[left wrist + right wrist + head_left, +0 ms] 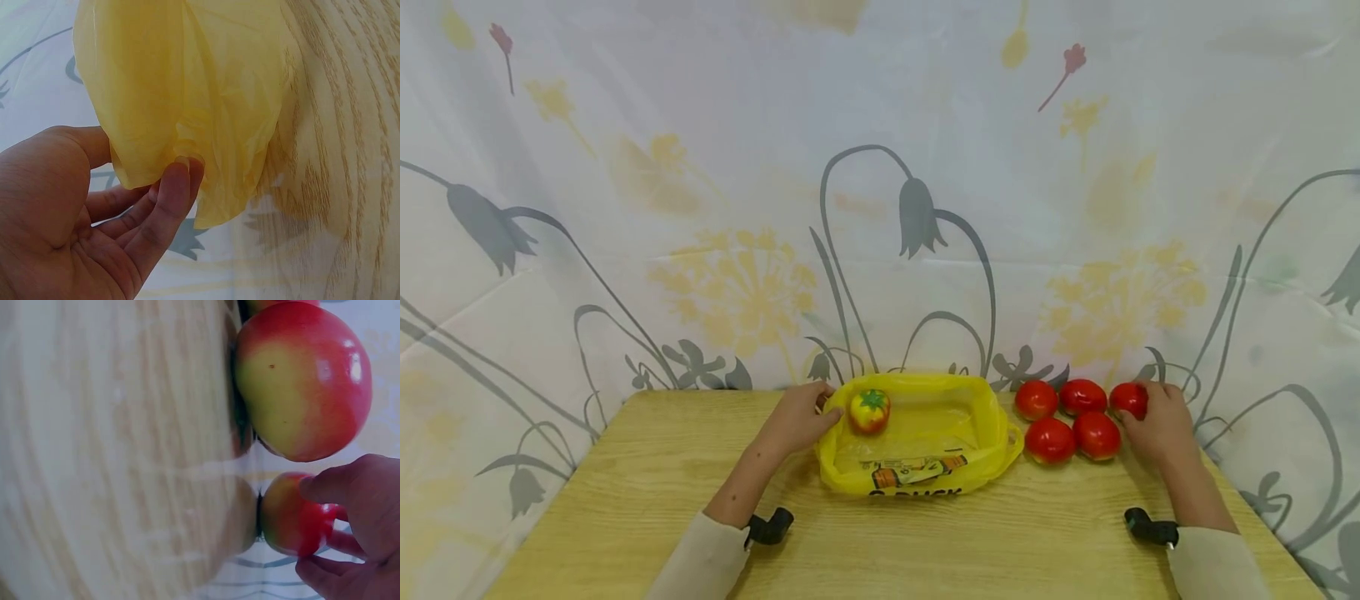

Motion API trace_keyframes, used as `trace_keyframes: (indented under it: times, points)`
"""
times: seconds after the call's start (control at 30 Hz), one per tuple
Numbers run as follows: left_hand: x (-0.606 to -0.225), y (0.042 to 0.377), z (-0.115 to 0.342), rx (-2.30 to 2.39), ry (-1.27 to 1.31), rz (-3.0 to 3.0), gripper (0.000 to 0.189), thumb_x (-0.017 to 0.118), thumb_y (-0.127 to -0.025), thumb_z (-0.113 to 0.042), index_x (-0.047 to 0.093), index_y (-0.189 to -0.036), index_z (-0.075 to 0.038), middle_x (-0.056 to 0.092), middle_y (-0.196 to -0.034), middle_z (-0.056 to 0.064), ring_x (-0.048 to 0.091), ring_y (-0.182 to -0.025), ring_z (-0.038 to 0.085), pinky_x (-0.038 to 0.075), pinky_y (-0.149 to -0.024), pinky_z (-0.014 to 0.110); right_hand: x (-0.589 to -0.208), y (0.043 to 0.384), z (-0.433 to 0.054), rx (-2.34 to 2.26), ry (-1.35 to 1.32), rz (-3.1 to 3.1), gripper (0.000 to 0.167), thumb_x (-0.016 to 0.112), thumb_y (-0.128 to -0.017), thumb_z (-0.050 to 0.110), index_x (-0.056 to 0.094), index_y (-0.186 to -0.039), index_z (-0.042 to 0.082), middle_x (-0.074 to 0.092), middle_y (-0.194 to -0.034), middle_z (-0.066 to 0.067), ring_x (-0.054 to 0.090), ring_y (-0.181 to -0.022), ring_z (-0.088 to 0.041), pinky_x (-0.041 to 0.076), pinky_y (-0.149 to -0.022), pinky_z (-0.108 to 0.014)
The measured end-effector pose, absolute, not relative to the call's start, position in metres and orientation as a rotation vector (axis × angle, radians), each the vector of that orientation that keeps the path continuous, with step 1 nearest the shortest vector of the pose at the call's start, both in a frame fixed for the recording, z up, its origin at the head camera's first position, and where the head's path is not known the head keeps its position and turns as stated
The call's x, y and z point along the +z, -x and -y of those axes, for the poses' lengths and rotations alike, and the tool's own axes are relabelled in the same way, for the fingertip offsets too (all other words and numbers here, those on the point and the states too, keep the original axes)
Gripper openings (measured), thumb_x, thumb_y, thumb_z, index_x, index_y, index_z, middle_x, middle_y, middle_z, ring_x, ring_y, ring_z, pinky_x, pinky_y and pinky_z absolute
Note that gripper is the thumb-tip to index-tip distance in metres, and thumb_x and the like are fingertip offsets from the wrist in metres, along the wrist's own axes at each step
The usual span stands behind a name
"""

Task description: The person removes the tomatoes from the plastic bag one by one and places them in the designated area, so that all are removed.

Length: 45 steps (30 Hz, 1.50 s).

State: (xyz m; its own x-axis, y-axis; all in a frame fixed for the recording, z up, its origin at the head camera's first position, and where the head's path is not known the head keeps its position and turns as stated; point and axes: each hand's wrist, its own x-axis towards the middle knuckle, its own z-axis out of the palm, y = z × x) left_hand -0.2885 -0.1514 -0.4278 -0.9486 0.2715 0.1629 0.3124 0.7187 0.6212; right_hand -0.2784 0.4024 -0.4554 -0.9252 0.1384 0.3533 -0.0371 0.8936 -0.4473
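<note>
A yellow plastic bag (917,479) lies with its mouth spread wide at the middle of the table. Inside it, toward the left, is one tomato (869,414) with its green leafy top facing up. My left hand (801,417) pinches the bag's left edge; the left wrist view shows the thin yellow plastic (181,75) at its fingertips. At the right end of a group of red tomatoes, my right hand (1165,421) grips a tomato (1127,401) from its right side. In the right wrist view, fingers and thumb surround this tomato (294,515), its leafy side down on the table.
Several other red tomatoes (1051,440) sit in two rows between the bag and my right hand. The bag's handle loop (1015,443) reaches close to them. Behind the wooden table (955,550) hangs a flower-patterned cloth (880,208).
</note>
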Motion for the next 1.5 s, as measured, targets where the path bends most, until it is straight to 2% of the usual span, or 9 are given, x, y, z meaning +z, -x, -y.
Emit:
trace_keyframes:
  times: [0.37, 0.63, 0.8, 1.07, 1.5]
  points:
    - [-0.428, 0.286, 0.155, -1.058, 0.510, 2.845, 0.027, 0.072, -0.100, -0.016, 0.071, -0.122, -0.001, 0.070, -0.104, 0.010, 0.064, -0.086, 0.021, 0.056, -0.074, 0.039, -0.446, 0.280, -0.397, 0.652, 0.077, 2.689, 0.059, 0.069, -0.093, 0.008, 0.044, -0.137, -0.023, 0.037, -0.136, -0.050, 0.043, -0.117, -0.066, 0.041, -0.099, -0.078]
    - [-0.430, 0.286, 0.154, -1.051, 0.512, 2.840, 0.024, 0.073, -0.100, -0.016, 0.072, -0.120, -0.002, 0.071, -0.102, 0.009, 0.063, -0.085, 0.019, 0.056, -0.076, 0.039, -0.440, 0.281, -0.392, 0.606, 0.050, 2.661, 0.057, 0.070, -0.093, 0.009, 0.047, -0.136, -0.021, 0.040, -0.136, -0.048, 0.042, -0.120, -0.065, 0.040, -0.100, -0.078]
    - [-0.427, 0.287, 0.153, -1.054, 0.515, 2.834, 0.026, 0.073, -0.100, -0.017, 0.072, -0.120, -0.001, 0.070, -0.102, 0.010, 0.061, -0.082, 0.018, 0.054, -0.072, 0.039, -0.428, 0.281, -0.382, 0.614, 0.019, 2.631, 0.056, 0.069, -0.094, 0.010, 0.048, -0.137, -0.020, 0.042, -0.136, -0.045, 0.044, -0.120, -0.063, 0.041, -0.098, -0.077]
    - [-0.423, 0.289, 0.154, -1.039, 0.523, 2.824, 0.029, 0.072, -0.101, -0.017, 0.071, -0.124, 0.001, 0.071, -0.107, 0.012, 0.065, -0.086, 0.021, 0.057, -0.075, 0.040, -0.411, 0.281, -0.365, 0.662, -0.031, 2.603, 0.057, 0.067, -0.097, 0.014, 0.049, -0.141, -0.016, 0.041, -0.143, -0.043, 0.042, -0.125, -0.064, 0.039, -0.101, -0.077]
    - [-0.425, 0.287, 0.150, -1.052, 0.495, 2.832, 0.026, 0.073, -0.100, -0.016, 0.072, -0.122, -0.001, 0.072, -0.106, 0.010, 0.066, -0.092, 0.023, 0.058, -0.077, 0.040, -0.395, 0.269, -0.329, 0.707, -0.150, 2.548, 0.053, 0.070, -0.097, 0.013, 0.054, -0.141, -0.013, 0.045, -0.141, -0.042, 0.045, -0.125, -0.062, 0.040, -0.099, -0.078]
